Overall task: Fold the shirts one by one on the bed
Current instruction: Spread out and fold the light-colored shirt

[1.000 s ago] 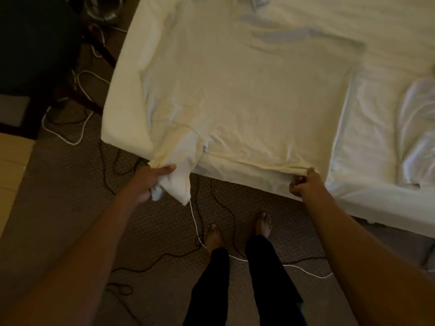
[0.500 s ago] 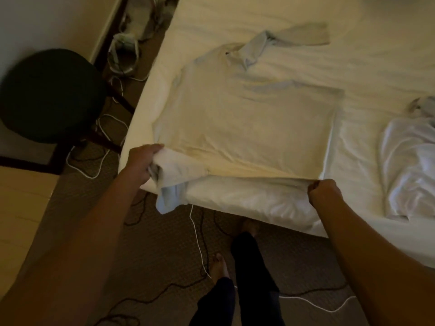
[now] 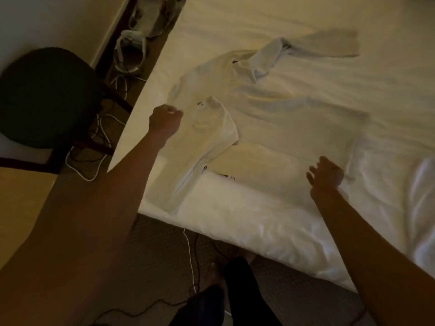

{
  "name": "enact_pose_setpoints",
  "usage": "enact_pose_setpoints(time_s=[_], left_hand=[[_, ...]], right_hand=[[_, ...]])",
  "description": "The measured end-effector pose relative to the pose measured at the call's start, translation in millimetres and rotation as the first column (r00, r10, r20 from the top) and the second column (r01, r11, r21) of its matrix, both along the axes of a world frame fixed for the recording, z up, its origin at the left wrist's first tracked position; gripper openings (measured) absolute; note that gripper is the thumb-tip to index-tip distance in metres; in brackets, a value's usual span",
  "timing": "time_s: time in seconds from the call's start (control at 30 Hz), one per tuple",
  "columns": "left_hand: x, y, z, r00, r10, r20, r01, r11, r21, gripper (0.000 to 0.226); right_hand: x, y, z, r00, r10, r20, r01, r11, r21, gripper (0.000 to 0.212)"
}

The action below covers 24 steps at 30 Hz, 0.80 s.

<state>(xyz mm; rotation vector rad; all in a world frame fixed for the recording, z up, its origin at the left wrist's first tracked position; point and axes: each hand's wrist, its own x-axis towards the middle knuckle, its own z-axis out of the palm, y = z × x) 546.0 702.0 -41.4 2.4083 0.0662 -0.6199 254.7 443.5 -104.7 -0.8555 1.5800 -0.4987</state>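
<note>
With 1 sleeve (image 3: 211, 130) folded onto the shirt (image 3: 294, 128), right hand (image 3: 326, 177) loose-fingered and left hand (image 3: 164, 121) curled, grip unclear, the far sleeve (image 3: 329, 43) likely needs folding next.

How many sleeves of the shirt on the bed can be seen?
2. One sleeve lies folded over the left side of the shirt, reaching the near edge of the bed; the other sleeve stretches rightward at the far end.

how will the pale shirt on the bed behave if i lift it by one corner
Probably floppy: the shirt lies creased, and its folded sleeve rests limp on the body. Lifted at one point it would likely sag and lose that fold, so gripping two corners seems safer. Pushed, it would probably bunch on the bed rather than slide flat.
</note>
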Motion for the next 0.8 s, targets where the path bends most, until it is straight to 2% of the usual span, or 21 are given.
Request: enact_pose_setpoints(time_s=[0.07, 0.13, 0.23, 0.3, 0.37, 0.43, 0.47, 0.53, 0.63, 0.73, 0.77, 0.8], left_hand=[[-21, 45, -22, 0.999, -0.024, -0.038, 0.028, 0.993, 0.117, 0.035], [-42, 89, -48, 0.988, -0.020, -0.156, 0.049, 0.981, 0.185, 0.039], [-73, 131, -75, 0.951, -0.069, -0.300, 0.148, 0.957, 0.249, 0.066], [-84, 141, -87, 0.950, -0.122, -0.288, 0.199, 0.946, 0.257, 0.075], [-86, 140, -89, 0.954, -0.124, -0.274, 0.195, 0.949, 0.248, 0.065], [-83, 134, -88, 0.943, -0.164, -0.291, 0.237, 0.943, 0.235, 0.038], [-81, 130, -85, 0.940, -0.172, -0.294, 0.239, 0.949, 0.207, 0.027], [-77, 120, -77, 0.939, -0.125, -0.322, 0.165, 0.981, 0.099, 0.036], [-65, 97, -54, 0.882, -0.036, -0.470, -0.071, 0.975, -0.209, 0.023], [-54, 65, -27, 0.793, -0.015, -0.609, -0.289, 0.871, -0.398, 0.024], [-50, 55, -20, 0.779, -0.012, -0.626, -0.342, 0.830, -0.441, 0.019], [-46, 45, -15, 0.770, -0.006, -0.638, -0.379, 0.800, -0.466, 0.011]], right_hand=[[16, 26, -9, 0.984, 0.164, -0.073, -0.169, 0.984, -0.061, 0.008], [28, 53, -21, 0.929, 0.351, -0.114, -0.360, 0.930, -0.077, 0.002], [49, 92, -31, 0.772, 0.624, -0.120, -0.628, 0.778, 0.004, 0.009], [66, 116, -31, 0.629, 0.771, -0.100, -0.770, 0.636, 0.051, 0.019], [79, 134, -31, 0.511, 0.857, -0.056, -0.850, 0.514, 0.113, 0.024], [90, 147, -28, 0.431, 0.902, 0.016, -0.887, 0.421, 0.192, 0.030], [96, 152, -25, 0.382, 0.923, 0.041, -0.904, 0.364, 0.223, 0.034], [105, 160, -15, 0.251, 0.966, 0.058, -0.938, 0.228, 0.260, 0.044], [118, 164, 6, 0.118, 0.990, 0.078, -0.958, 0.093, 0.270, 0.062], [128, 159, 26, -0.060, 0.998, 0.032, -0.991, -0.063, 0.119, 0.101], [130, 156, 32, -0.120, 0.993, -0.013, -0.992, -0.120, 0.043, 0.108], [132, 152, 36, -0.140, 0.988, -0.066, -0.989, -0.143, -0.037, 0.105]])
